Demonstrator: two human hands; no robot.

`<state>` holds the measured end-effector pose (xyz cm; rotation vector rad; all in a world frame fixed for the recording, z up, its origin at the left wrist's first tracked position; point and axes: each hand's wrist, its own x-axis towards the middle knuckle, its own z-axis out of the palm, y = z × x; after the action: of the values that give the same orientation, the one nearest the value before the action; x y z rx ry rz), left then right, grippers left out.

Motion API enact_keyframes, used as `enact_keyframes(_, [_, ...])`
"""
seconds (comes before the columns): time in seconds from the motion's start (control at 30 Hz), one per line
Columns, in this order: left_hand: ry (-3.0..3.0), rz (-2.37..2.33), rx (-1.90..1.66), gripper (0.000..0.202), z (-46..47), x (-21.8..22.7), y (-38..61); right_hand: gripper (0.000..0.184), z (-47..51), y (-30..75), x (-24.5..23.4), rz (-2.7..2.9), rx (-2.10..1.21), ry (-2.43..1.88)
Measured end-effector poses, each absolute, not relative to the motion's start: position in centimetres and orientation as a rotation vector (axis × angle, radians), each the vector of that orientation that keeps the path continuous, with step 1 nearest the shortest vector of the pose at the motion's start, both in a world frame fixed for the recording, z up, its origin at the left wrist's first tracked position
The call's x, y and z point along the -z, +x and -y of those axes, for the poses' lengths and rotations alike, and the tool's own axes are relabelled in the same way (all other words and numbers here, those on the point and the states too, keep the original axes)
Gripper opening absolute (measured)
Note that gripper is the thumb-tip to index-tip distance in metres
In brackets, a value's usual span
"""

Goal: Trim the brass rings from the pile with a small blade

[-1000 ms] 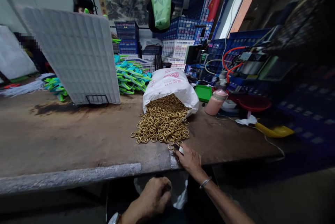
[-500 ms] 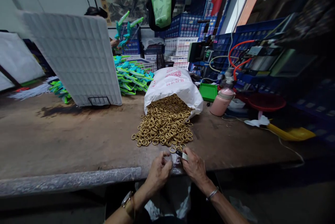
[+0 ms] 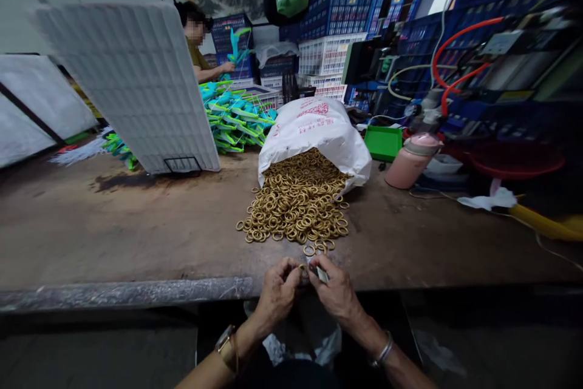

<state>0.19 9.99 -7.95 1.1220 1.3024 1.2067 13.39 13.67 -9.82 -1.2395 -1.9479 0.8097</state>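
Observation:
My left hand [image 3: 279, 287] pinches a brass-coloured ring [image 3: 302, 267] between thumb and fingertips, just over the table's front edge. Close beside it, my right hand [image 3: 336, 289] is closed around a small knife-like tool with a pale handle [image 3: 322, 275]; its tip is at the ring, and fingers hide most of it. Beyond both hands lies a heap of brass-coloured rings [image 3: 296, 210], spilling from the mouth of a white sack [image 3: 319, 125] with red print. A few loose rings [image 3: 319, 247] lie between the heap and my fingers.
A ribbed white panel [image 3: 132, 85] stands upright at left. Behind it, a co-worker [image 3: 200, 61] handles green and turquoise plastic pieces [image 3: 237, 116]. To the right are a green tray [image 3: 383, 142], a pink bottle [image 3: 412, 161] and a machine with red hoses [image 3: 439, 67]. Plastic film wraps the table's front edge [image 3: 136, 293].
My hands have come closer together, and a ring now shows in my left fingers. The tool has moved in toward it. The view has shifted, bringing the co-worker more into sight.

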Motion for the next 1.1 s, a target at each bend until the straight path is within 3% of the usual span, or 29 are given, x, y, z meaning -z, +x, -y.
enact_keyframes(0.2, [1.325,-1.385,-1.24,0.018,-9.4,8.1,0.0,0.035,-13.8,12.6,9.4,1.735,-1.284,-1.278])
enact_keyframes(0.37, [1.325,-1.373,-1.243,0.021,-9.2,8.2,0.0,0.032,-14.1,12.2,9.3,1.663,-1.437,-1.307])
enact_keyframes(0.57, [0.942,-1.318,-1.088,0.025,-8.9,7.9,-0.2,0.021,-14.1,11.9,9.1,1.71,-1.302,-1.308])
enact_keyframes(0.93, [0.792,-1.16,-1.09,0.033,-8.3,8.1,-0.9,0.028,-14.0,11.6,8.8,1.818,-1.269,-1.237])
enact_keyframes(1.1, [0.738,-1.189,-1.118,0.034,-8.3,7.2,-0.7,0.015,-13.6,12.2,9.3,2.091,-0.986,-1.33])
